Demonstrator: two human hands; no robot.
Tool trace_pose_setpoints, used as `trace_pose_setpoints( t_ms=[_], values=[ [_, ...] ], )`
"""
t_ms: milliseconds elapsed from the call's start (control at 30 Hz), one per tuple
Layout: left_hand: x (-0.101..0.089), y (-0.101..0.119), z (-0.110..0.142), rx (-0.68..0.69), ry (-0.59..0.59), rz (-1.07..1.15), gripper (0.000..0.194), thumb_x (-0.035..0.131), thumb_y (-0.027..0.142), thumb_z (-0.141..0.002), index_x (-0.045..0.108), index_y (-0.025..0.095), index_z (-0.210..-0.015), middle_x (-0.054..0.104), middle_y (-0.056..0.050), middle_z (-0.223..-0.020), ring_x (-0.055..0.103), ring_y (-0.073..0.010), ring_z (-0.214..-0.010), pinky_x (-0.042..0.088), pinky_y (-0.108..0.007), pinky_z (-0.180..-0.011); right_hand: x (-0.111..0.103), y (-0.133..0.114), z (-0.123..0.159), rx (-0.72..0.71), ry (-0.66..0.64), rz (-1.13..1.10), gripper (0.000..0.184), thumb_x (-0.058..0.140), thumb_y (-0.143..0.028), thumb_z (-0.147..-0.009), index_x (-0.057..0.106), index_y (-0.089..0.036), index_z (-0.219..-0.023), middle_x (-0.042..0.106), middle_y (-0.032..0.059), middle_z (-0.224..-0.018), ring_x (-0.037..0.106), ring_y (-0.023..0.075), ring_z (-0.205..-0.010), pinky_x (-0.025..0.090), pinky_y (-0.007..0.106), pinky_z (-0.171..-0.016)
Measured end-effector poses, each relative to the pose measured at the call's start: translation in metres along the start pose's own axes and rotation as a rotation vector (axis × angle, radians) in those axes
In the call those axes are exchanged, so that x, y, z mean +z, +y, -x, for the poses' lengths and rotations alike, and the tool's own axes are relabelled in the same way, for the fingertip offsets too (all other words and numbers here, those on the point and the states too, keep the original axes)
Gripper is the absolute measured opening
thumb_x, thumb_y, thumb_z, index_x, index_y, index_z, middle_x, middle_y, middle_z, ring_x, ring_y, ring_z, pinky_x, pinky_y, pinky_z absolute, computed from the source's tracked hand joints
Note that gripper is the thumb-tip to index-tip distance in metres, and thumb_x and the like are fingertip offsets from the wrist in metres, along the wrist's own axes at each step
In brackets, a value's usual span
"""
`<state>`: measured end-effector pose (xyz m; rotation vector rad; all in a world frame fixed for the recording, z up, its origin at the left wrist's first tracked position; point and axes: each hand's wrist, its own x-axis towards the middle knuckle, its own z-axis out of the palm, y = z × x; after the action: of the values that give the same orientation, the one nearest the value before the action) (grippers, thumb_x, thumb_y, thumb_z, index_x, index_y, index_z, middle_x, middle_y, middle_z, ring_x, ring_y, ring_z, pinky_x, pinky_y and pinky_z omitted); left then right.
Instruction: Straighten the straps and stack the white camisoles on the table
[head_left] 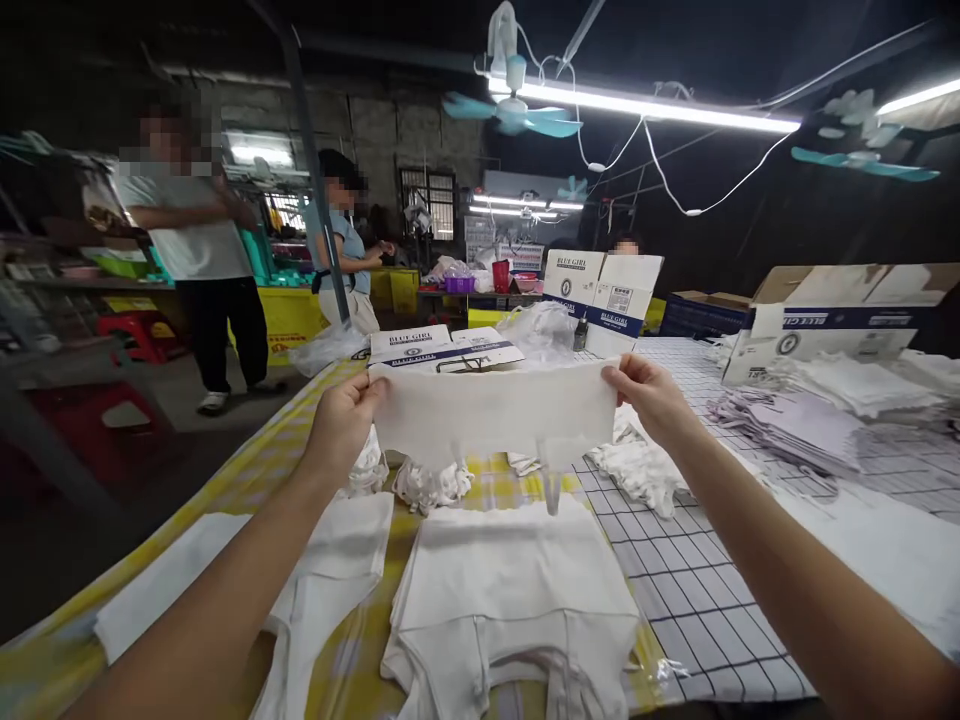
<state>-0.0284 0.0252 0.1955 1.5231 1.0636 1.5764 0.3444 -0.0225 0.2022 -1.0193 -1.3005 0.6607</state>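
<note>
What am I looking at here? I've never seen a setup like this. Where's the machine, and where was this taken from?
There is no machine handling things: the work is done by a person's bare hands. The single picture comes from a camera worn on that person's head, looking forward and down, so both forearms reach in from below.

The left hand and right hand each pinch an upper corner of a white cloth, spreading it between them.

On the table, over a yellow checked cover and a white grid-patterned cover, lie a stack of white pieces, small white bundles and a pale lilac pile. Cardboard boxes stand farther back, one at right.
</note>
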Motion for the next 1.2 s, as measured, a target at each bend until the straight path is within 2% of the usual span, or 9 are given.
trace_pose_setpoints(
  t_ms=[167, 367, 600, 833, 1000, 1133, 1200],
  values=[
    [-0.017, 0.003, -0.018, -0.004, 0.081, 0.076, 0.029, 0.068, 0.041, -0.065, 0.067, 0.018, -0.083, 0.065, 0.002, -0.065, 0.057, -0.0125, -0.056, 0.048, -0.023, -0.058, 0.022, -0.016, -0.014, -0.108, -0.026, 0.044, 0.029, 0.067, -0.04, -0.073, 0.048, -0.019, -0.065, 0.042, -0.0057, -0.058, 0.037, 0.0077, -0.054, 0.03, 0.021, -0.05],
    [-0.042, 0.0, -0.021, 0.002, 0.12, 0.073, 0.033, 0.07, 0.044, -0.062, 0.064, 0.017, -0.08, 0.064, 0.002, -0.065, 0.055, -0.012, -0.055, 0.045, -0.021, -0.052, 0.047, -0.027, -0.025, -0.143, -0.077, 0.049, 0.032, 0.066, -0.04, -0.072, 0.043, -0.019, -0.062, 0.038, -0.0069, -0.057, 0.033, 0.0074, -0.052, 0.026, 0.022, -0.05],
    [-0.072, -0.004, -0.015, 0.005, 0.147, 0.062, 0.038, 0.07, 0.046, -0.063, 0.064, 0.016, -0.086, 0.064, 0.001, -0.07, 0.054, -0.0122, -0.059, 0.044, -0.021, -0.054, 0.074, -0.033, -0.022, -0.142, -0.099, 0.029, 0.034, 0.068, -0.042, -0.069, 0.044, -0.02, -0.062, 0.039, -0.007, -0.056, 0.033, 0.0074, -0.052, 0.025, 0.021, -0.049],
    [-0.109, -0.001, 0.003, -0.004, 0.187, 0.0, 0.041, 0.067, 0.048, -0.066, 0.064, 0.016, -0.092, 0.065, -0.001, -0.077, 0.058, -0.0155, -0.068, 0.049, -0.024, -0.06, 0.106, -0.038, -0.011, -0.146, -0.18, 0.015, 0.032, 0.067, -0.039, -0.073, 0.044, -0.019, -0.062, 0.037, -0.0069, -0.057, 0.031, 0.0074, -0.052, 0.024, 0.022, -0.05],
    [-0.146, 0.007, 0.024, -0.039, 0.222, -0.028, 0.039, 0.069, 0.045, -0.067, 0.064, 0.017, -0.094, 0.068, 0.0, -0.079, 0.059, -0.0154, -0.069, 0.05, -0.024, -0.061, 0.135, -0.045, 0.001, -0.135, -0.265, 0.008, 0.035, 0.066, -0.038, -0.075, 0.04, -0.02, -0.06, 0.032, -0.0074, -0.056, 0.028, 0.0075, -0.051, 0.022, 0.022, -0.05],
    [-0.19, 0.014, 0.051, -0.119, 0.291, -0.074, 0.036, 0.072, 0.044, -0.063, 0.065, 0.02, -0.089, 0.071, 0.003, -0.078, 0.06, -0.014, -0.064, 0.052, -0.025, -0.062, 0.16, -0.05, 0.023, -0.124, -0.394, 0.032, 0.038, 0.064, -0.041, -0.076, 0.037, -0.02, -0.06, 0.028, -0.0073, -0.056, 0.027, 0.0079, -0.051, 0.023, 0.022, -0.049],
    [-0.216, 0.015, 0.066, -0.124, 0.379, -0.235, 0.038, 0.068, 0.051, -0.066, 0.065, 0.021, -0.09, 0.072, 0.003, -0.077, 0.062, -0.0157, -0.063, 0.053, -0.028, -0.06, 0.173, -0.055, 0.038, -0.111, -0.467, 0.03, 0.037, 0.064, -0.041, -0.077, 0.038, -0.02, -0.061, 0.029, -0.0069, -0.057, 0.029, 0.0081, -0.052, 0.025, 0.022, -0.049]
  ],
)
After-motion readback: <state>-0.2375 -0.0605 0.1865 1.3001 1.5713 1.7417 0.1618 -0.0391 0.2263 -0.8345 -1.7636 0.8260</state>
